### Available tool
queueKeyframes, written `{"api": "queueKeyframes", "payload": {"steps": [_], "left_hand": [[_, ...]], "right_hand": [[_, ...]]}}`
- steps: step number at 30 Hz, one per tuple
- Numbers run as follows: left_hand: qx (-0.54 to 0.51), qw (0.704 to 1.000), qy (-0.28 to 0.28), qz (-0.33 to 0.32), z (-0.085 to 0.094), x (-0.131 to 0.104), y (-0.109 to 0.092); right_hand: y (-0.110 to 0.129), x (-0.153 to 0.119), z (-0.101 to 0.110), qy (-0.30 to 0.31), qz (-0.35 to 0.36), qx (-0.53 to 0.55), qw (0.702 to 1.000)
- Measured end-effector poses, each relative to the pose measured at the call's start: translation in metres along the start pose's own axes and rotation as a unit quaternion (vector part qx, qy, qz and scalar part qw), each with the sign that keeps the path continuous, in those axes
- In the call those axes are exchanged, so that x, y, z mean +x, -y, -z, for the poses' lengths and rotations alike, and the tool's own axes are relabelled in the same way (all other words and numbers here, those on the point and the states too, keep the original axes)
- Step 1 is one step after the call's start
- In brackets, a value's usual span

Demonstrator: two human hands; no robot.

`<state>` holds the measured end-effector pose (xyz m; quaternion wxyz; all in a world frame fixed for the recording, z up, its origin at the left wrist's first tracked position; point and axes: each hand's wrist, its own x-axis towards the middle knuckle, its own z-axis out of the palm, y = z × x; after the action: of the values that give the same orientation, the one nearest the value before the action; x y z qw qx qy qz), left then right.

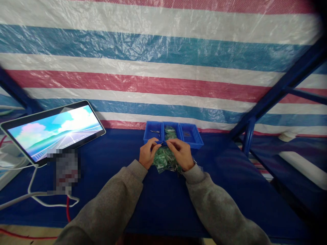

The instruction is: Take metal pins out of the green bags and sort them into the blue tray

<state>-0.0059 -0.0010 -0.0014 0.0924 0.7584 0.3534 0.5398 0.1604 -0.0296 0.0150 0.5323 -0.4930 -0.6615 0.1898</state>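
Note:
My left hand [149, 152] and my right hand [181, 153] meet just in front of three blue bins, thumbs and forefingers pinched close together. Whatever is between the fingertips is too small to make out. Under and between the hands lies a pile of small clear-and-green plastic bags [163, 158], with thin silver metal pieces [171, 168] at its near edge. The left bin [147, 131] contains a few slim metal pieces [155, 131]. More green bags [170, 132] fill the middle bin. Something small and dark lies in the right bin [196, 141].
On the left a lit tablet-like screen [55, 131] leans at an angle, with a white cable [32, 183] and a red cable [68, 211] nearby. A striped tarp [163, 78] hangs behind the blue table [158, 207]. A blue metal frame [265, 98] slants up on the right.

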Motion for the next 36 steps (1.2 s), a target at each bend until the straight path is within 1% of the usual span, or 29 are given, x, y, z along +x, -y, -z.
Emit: {"api": "queueKeyframes", "payload": {"steps": [3,5,10,14,17,20,22,24,25,27,29,31,33,36], "left_hand": [[-0.013,1.000,-0.012,0.011,0.000,-0.002,0.000],[-0.021,1.000,-0.008,0.017,0.000,-0.003,0.000],[-0.016,1.000,0.008,0.025,0.000,-0.003,0.000],[-0.007,1.000,0.010,0.017,0.001,-0.003,-0.001],[-0.010,1.000,0.005,0.002,0.003,-0.004,-0.005],[-0.004,0.999,-0.022,-0.031,0.004,0.000,-0.008],[0.011,0.998,-0.049,-0.047,0.002,0.008,-0.004],[0.034,0.996,-0.066,-0.039,0.000,0.019,0.003],[0.049,0.997,-0.062,-0.026,-0.001,0.025,0.008],[0.090,0.995,-0.034,0.005,-0.002,0.034,0.017],[0.127,0.991,-0.021,0.039,-0.001,0.038,0.022],[0.142,0.988,-0.011,0.052,0.002,0.034,0.022],[0.135,0.990,0.005,0.049,0.007,0.028,0.019],[0.111,0.991,0.061,0.045,0.012,0.018,0.011]], "right_hand": [[0.004,-0.001,0.000,0.035,0.023,0.010,0.999],[0.006,-0.001,0.000,0.047,0.028,0.007,0.998],[0.004,-0.002,-0.002,0.053,0.004,0.000,0.999],[0.002,-0.002,-0.003,0.064,0.002,0.001,0.998],[0.001,-0.002,-0.003,0.038,-0.015,-0.006,0.999],[-0.001,-0.002,-0.003,0.006,-0.035,-0.005,0.999],[-0.003,-0.001,-0.002,-0.005,-0.044,-0.009,0.999],[-0.006,0.000,-0.002,-0.015,-0.051,-0.014,0.998],[-0.007,0.000,-0.002,-0.017,-0.052,-0.015,0.998],[-0.009,0.001,-0.002,-0.016,-0.047,-0.019,0.999],[-0.009,0.002,-0.001,-0.007,-0.032,-0.032,0.999],[-0.009,0.003,0.000,0.017,-0.006,-0.064,0.998],[-0.008,0.003,0.001,0.056,0.024,-0.111,0.992],[-0.008,0.002,0.001,0.115,0.048,-0.181,0.975]]}}
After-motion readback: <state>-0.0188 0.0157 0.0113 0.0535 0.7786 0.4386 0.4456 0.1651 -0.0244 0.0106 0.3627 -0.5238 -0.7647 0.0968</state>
